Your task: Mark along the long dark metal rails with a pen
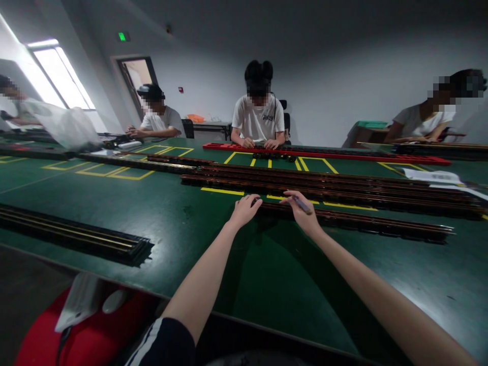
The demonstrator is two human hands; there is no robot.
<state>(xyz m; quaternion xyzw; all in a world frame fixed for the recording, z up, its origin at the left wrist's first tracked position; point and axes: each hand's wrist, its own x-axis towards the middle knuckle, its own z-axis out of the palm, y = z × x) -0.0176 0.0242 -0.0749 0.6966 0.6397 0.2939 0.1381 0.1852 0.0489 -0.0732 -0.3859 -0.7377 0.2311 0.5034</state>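
Note:
A long, thin dark strip with coppery lines [381, 224] lies across the green table in front of me. My left hand [245, 209] is closed at the strip's left end, thumb and fingers curled over it. In my right hand [305, 216] is a slim, greyish pen-like tool [302, 205]; its exact kind is unclear. The fingers of that hand are bent just above the same strip, a short way right of my left hand. What lies under my fingertips is hidden.
Just beyond lies a wide bundle of similar strips [343, 185]. Another stack of dark strips [72, 231] is at left on the green table [183, 244]. Across from me a person [259, 119] works at a red rail [400, 156]. White papers [432, 176] are at right.

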